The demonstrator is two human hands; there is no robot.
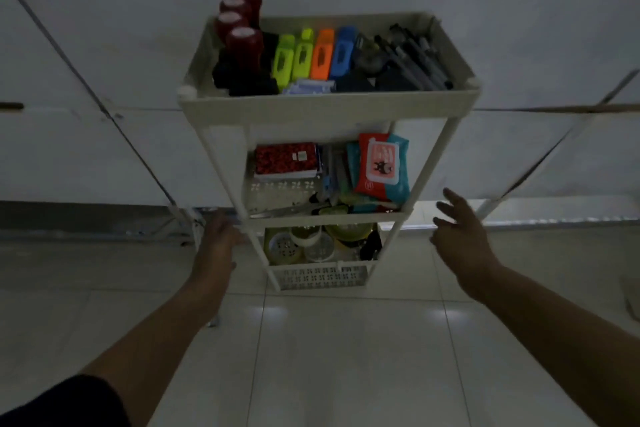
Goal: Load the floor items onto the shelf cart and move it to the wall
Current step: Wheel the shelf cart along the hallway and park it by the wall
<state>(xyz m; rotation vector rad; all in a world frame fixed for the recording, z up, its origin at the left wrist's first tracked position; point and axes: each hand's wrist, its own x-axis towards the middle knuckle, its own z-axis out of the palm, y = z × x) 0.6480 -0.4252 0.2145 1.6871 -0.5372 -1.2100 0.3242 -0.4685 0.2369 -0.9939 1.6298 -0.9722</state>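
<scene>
The white three-tier shelf cart [325, 107] stands on the tiled floor close to the grey wall. Its top tray holds several dark red bottles [242, 42], coloured cases [308, 55] and dark pens [412, 59]. The middle tier carries a red patterned notebook [287, 158] and a wet-wipe pack [381, 166]. Bowls and lids [311, 243] fill the bottom tier. My left hand [221, 236] reaches to the cart's lower left post, touching or just beside it. My right hand [460, 229] hovers with spread fingers just right of the cart, holding nothing.
Thin metal legs [180, 215] of a frame slant down to the floor left of the cart, and another leg [519, 184] slants at the right. A dark baseboard [86, 215] runs along the wall. Pale floor tiles [346, 357] stretch in front.
</scene>
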